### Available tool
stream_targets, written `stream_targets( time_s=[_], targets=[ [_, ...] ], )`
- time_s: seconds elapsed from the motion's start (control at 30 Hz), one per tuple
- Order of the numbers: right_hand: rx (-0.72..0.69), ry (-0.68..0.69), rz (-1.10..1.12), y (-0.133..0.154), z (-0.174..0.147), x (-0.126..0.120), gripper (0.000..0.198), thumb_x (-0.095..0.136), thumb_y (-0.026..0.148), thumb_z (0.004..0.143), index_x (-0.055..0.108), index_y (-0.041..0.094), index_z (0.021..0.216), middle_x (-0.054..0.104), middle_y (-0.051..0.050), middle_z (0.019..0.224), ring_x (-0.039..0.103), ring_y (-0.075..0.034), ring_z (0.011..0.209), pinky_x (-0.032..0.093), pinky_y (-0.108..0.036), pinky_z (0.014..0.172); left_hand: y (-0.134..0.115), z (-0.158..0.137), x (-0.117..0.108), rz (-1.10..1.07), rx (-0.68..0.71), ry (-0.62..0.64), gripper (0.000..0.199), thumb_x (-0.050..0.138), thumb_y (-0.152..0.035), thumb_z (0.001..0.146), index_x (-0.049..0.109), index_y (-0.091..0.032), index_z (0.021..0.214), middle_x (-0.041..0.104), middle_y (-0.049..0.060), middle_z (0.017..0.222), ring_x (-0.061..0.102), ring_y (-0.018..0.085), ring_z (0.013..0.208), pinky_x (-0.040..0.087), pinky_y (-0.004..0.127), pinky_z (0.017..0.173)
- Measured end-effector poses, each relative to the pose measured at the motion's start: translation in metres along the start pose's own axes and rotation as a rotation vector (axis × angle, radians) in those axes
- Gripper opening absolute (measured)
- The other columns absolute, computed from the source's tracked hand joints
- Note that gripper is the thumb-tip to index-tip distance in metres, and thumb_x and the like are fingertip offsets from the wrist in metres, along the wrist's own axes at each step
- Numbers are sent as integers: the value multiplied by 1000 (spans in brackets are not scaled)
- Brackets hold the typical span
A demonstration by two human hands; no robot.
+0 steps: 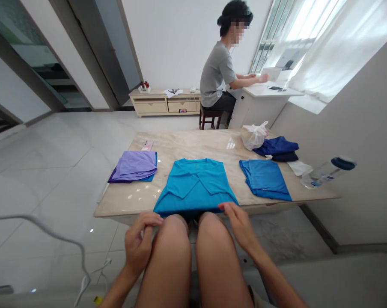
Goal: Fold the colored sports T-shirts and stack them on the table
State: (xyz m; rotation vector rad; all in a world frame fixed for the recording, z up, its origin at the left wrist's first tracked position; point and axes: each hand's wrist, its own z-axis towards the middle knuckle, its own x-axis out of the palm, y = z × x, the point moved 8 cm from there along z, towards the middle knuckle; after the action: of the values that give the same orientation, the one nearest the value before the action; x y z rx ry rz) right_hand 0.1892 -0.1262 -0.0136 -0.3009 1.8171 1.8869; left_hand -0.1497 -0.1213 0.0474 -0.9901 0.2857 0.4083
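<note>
A turquoise shirt [196,179] lies on the marble-topped table [187,143] in front of me. Its neckline faces away and its sleeves are folded inward across the middle. The lower edge reaches the table's near edge, above my knees. My left hand [140,241] is beside my left knee, just below the shirt's lower left corner, fingers loosely bent and thumb apart, with nothing visible in it. At the lower right corner, my right hand [240,224] has its fingers stretched out, their tips at the hem; whether they press on the fabric is hard to tell.
Folded purple clothes [134,166] lie left, near a pink phone [147,146]. Folded blue clothing [266,179] lies right, with a plastic bag [254,136], navy clothes [278,147] and a clear bottle [325,173] beyond. Another person [217,77] sits at a white desk [267,90].
</note>
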Motion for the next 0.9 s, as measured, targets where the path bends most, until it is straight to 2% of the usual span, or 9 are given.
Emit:
stream_targets(
  time_s=[0.1,0.23,0.33,0.4,0.53,0.6,0.7,0.8,0.9],
  targets=[
    [159,-81,-187,-55,80,-30,44,40,40,105,79,20,103,82,-15,115,73,-32,112,56,-42,103,74,55,34,113,-196,65,24,51,-27,101,73,-24,93,80,5,94,76,23,92,63,37,85],
    [307,-70,-404,-105,176,-37,38,51,33,101,77,13,121,81,-19,121,73,-30,115,53,-36,103,168,109,99,266,-467,253,30,60,-32,92,67,-18,118,78,13,123,78,25,97,62,38,88],
    [378,-47,-453,-127,226,-27,36,66,38,100,75,10,121,81,-19,113,73,-30,113,51,-34,97,205,138,131,491,-512,330,44,66,-44,94,63,-18,129,77,15,125,76,32,111,59,42,98],
    [392,12,-465,-137,252,-16,31,74,41,96,77,11,105,81,-16,98,73,-28,101,50,-33,89,220,155,147,626,-515,387,48,68,-56,94,65,-20,126,78,15,120,73,36,119,57,43,99],
    [364,180,-511,-146,293,8,33,81,38,90,66,17,70,60,1,61,58,-16,68,41,-30,69,248,188,175,653,-488,465,49,77,-61,87,72,-22,116,80,11,110,74,35,112,55,38,90],
    [295,183,-517,-143,311,17,33,82,34,90,64,18,68,55,5,59,52,-13,65,37,-29,67,259,205,190,565,-466,507,40,82,-53,84,76,-21,106,80,8,101,74,32,105,54,35,88],
    [188,79,-507,-128,342,20,27,80,32,91,66,17,74,65,2,71,58,-13,75,40,-27,71,266,246,202,455,-432,492,30,85,-42,85,78,-15,96,77,4,87,73,26,93,54,35,89],
    [-20,-164,-454,-78,379,1,36,64,42,102,68,11,83,74,-7,96,64,-15,92,45,-31,81,249,309,193,440,-353,312,31,77,-38,97,75,-8,107,76,3,98,71,21,99,54,39,95],
    [-171,-413,-450,-10,399,-36,45,50,44,108,70,4,102,73,-12,110,64,-15,101,45,-36,90,202,360,159,380,-177,-2,22,74,-37,103,69,-16,109,75,0,110,72,18,108,56,38,99]
  ],
)
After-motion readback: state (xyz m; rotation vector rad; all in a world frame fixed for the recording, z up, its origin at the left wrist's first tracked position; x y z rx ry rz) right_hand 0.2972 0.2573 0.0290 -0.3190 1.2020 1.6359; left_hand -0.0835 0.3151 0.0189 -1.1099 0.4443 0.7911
